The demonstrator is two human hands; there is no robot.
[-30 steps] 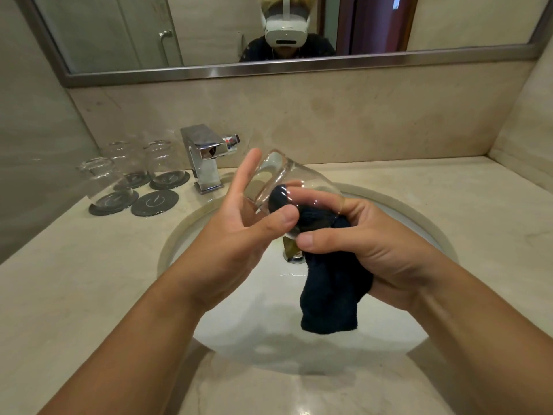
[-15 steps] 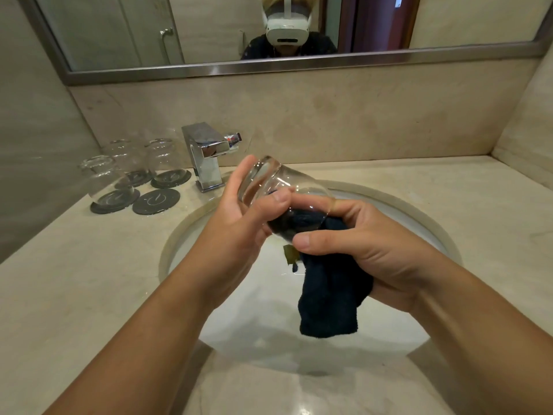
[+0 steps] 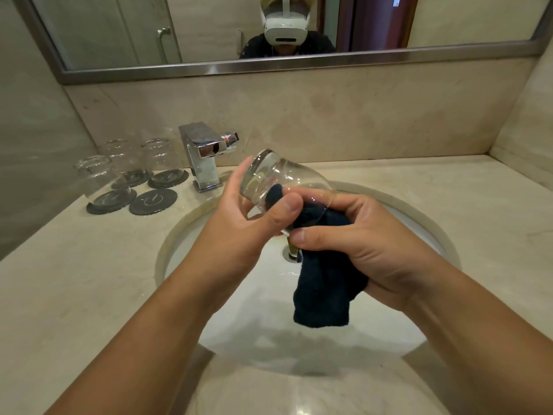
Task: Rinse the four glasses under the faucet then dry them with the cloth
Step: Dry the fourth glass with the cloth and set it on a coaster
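L hand [image 3: 239, 223] is gripping tilted glass [image 3: 287, 175], R hand [image 3: 368, 244] gripping cloth [image 3: 326, 289] pushed inside it, over sink [image 3: 419, 211]; 3 glasses [image 3: 119, 163] standing on bench [image 3: 74, 280] by faucet [image 3: 203, 157].

Four dark round coasters [image 3: 152, 201] lie clustered at the back left of the pale marble surface [image 3: 74, 280]. A white oval sink [image 3: 431, 223] is sunk into it, with a metal drain [image 3: 291, 256] at the bottom. Above, a steel-framed mirror [image 3: 449, 22] reflects a white headset [image 3: 285, 28].

glass [image 3: 287, 175]: tilted, dark cloth [image 3: 323, 295] inside | three glasses [image 3: 125, 163]: seemingly inverted, left of faucet [image 3: 203, 154]
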